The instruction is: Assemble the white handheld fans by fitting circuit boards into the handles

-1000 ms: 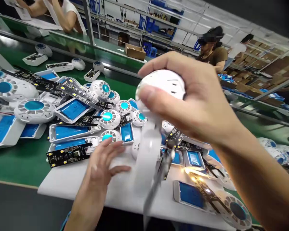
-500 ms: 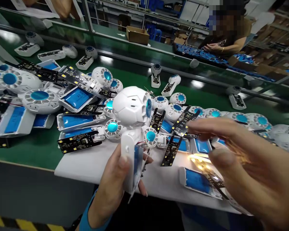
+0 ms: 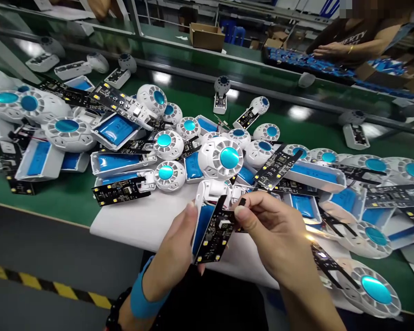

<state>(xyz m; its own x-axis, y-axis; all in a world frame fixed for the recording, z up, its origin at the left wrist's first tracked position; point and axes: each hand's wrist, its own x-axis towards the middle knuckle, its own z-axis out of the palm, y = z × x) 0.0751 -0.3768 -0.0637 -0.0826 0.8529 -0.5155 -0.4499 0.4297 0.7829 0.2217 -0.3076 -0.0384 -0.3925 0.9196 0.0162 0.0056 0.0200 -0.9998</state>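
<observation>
My left hand [image 3: 178, 243] is closed around a white plastic device [image 3: 218, 189], which has a round head with a shiny blue disc and an open housing below. Inside that housing lies a blue-wrapped battery [image 3: 203, 224]. A black circuit board [image 3: 214, 236] with small yellow LEDs leans out of the housing, tilted over the battery. One prong at the board's upper right corner is pinched between the thumb and fingers of my right hand [image 3: 276, 232]. Wires near the hinge are partly hidden.
Similar devices are piled left [image 3: 67, 131] and right [image 3: 372, 239]. A glowing board [image 3: 319, 255] lies right of my hand. White paper [image 3: 134, 220] covers the bench's front edge. Behind a rail, a co-worker's hands [image 3: 334, 49] rest by a cardboard box [image 3: 376, 76].
My right hand has come in from the right and taken hold of the circuit board. The device has turned, so its blue disc and the board's face now show. The view has shifted slightly.
</observation>
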